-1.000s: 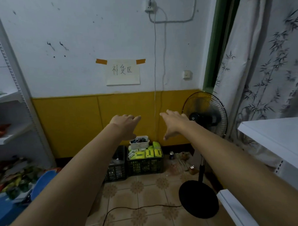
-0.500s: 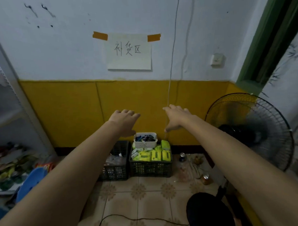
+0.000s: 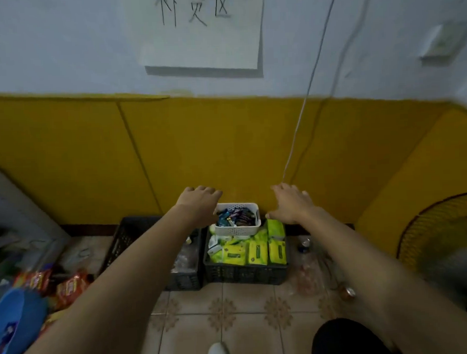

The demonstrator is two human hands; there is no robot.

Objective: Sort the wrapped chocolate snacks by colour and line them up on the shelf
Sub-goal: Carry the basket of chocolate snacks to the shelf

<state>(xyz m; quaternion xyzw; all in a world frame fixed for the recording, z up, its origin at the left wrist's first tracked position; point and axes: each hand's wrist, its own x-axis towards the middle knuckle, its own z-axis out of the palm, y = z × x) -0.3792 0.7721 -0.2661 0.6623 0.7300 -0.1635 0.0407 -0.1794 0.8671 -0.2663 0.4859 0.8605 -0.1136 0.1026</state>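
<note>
Head view: two bare arms stretched toward a small white basket (image 3: 237,221) of wrapped snacks.

Left hand (image 3: 199,205) has its palm down with fingers loosely spread and slightly curled, holding nothing; it overlaps the basket's left edge, though whether it touches the rim cannot be told. Right hand (image 3: 291,203) is likewise open and empty, fingers fanned, with the thumb just beside the basket's right rim (contact unclear). The wrapped chocolate snacks (image 3: 235,217), blue and dark in colour, lie jumbled inside the basket, which sits on top of yellow-green packets (image 3: 253,252) in a black crate (image 3: 244,275) against the yellow wall (image 3: 226,150). A second black crate (image 3: 128,235) stands beside it on the left on the tiled floor (image 3: 233,324). A fan (image 3: 444,248) stands at the right.
</note>
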